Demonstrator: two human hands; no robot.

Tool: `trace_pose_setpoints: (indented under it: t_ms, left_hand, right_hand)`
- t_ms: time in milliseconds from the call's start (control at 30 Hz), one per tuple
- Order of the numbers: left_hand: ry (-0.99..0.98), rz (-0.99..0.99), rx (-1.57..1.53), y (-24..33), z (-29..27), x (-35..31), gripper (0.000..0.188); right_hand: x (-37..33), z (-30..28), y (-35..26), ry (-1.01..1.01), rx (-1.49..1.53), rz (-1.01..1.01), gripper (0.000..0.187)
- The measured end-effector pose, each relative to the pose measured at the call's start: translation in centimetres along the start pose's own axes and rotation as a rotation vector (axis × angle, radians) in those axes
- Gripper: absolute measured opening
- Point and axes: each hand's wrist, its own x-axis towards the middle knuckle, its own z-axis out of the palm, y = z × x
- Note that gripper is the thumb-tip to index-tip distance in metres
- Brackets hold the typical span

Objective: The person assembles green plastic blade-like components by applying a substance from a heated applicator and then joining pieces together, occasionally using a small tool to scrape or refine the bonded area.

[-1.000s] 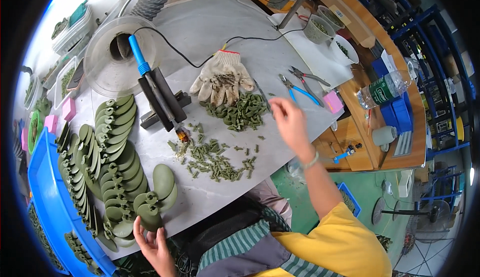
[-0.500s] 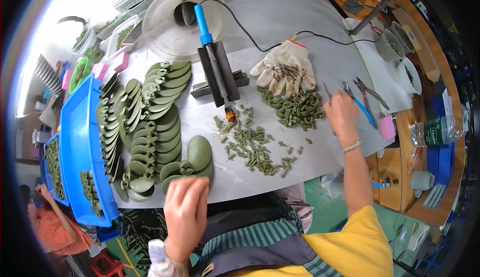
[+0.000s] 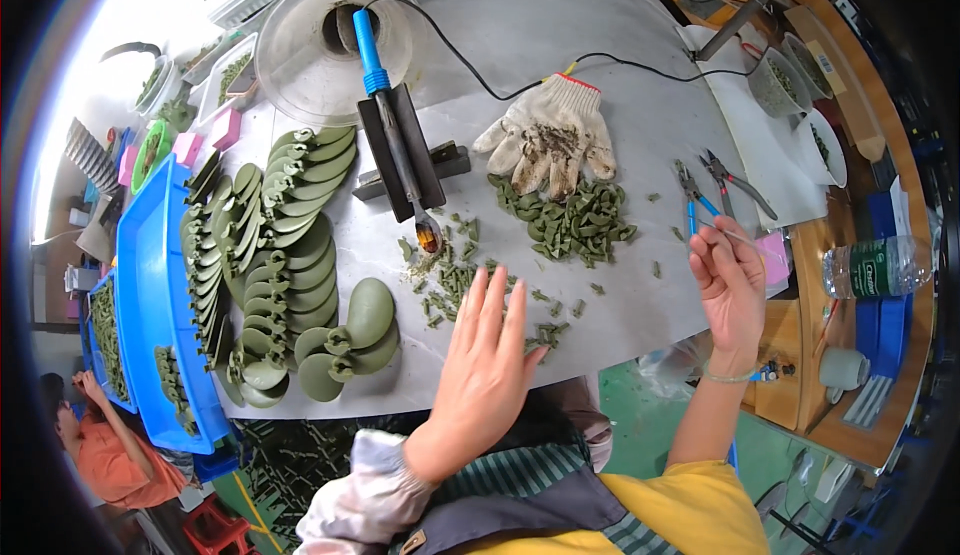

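Observation:
My left hand (image 3: 480, 375) is open, its fingers together and stretched out flat over the near part of the scattered small green wax pieces (image 3: 465, 280). My right hand (image 3: 730, 295) is raised near the right edge of the table, fingers bent together around a thin, pointed metal tool (image 3: 742, 240) that is mostly hidden. Left of my left hand lie overlapping rows of green oval discs (image 3: 310, 275) with small knobs. A soldering iron (image 3: 370, 65) with a blue handle rests in a dark metal stand (image 3: 400, 155), its tip over the scattered pieces.
A stained white glove (image 3: 555, 135) lies against a heap of green offcuts (image 3: 570, 223). Beyond my right hand are two pliers (image 3: 740, 185) and a pink block (image 3: 773, 257). A blue tray (image 3: 150, 255) stands left, a clear round hood (image 3: 290, 65) behind. A person (image 3: 110, 455) sits far left.
My left hand has moved right, from beside the discs to over the small pieces, and its fingers have straightened. My right hand has picked up the thin tool and come back toward me.

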Motion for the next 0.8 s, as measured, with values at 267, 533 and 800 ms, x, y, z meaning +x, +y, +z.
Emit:
trace_pose_setpoints:
  t_ms: [267, 533, 800]
  left_hand:
    - [0.282, -0.150, 0.268, -2.1, 6.3, 7.8, 0.084]
    - [0.237, -0.010, 0.109, -0.1, 8.3, 7.3, 0.079]
    - [0.366, 0.027, 0.151, -0.5, 6.0, 9.3, 0.052]
  right_hand:
    - [-0.5, 1.9, 1.0, -0.160, 0.051, -0.115, 0.022]
    - [-0.7, 0.7, 1.1, -0.168, 0.047, -0.084, 0.032]
    - [-1.0, -0.4, 1.5, -0.215, 0.044, -0.058, 0.030]
